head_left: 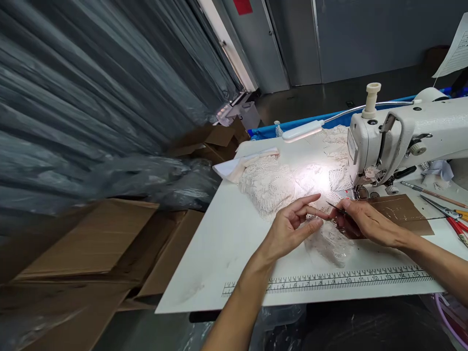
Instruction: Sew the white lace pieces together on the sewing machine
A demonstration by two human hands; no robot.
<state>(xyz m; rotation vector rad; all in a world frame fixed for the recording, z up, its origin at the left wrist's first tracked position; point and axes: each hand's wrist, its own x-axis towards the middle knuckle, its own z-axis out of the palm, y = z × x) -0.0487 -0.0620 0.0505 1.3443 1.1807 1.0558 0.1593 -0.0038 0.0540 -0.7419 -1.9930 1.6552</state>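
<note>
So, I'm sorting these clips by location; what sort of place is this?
Probably a garment workshop: a sewing machine stands on a white table with a ruler scale along its edge, lace fabric lies beside it, and open cardboard boxes sit nearby.

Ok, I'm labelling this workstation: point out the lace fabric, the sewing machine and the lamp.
Lace fabric point(268, 187), head view: bunched left part.
Sewing machine point(444, 119), head view: white upper body.
Lamp point(302, 131), head view: white housing.
</note>
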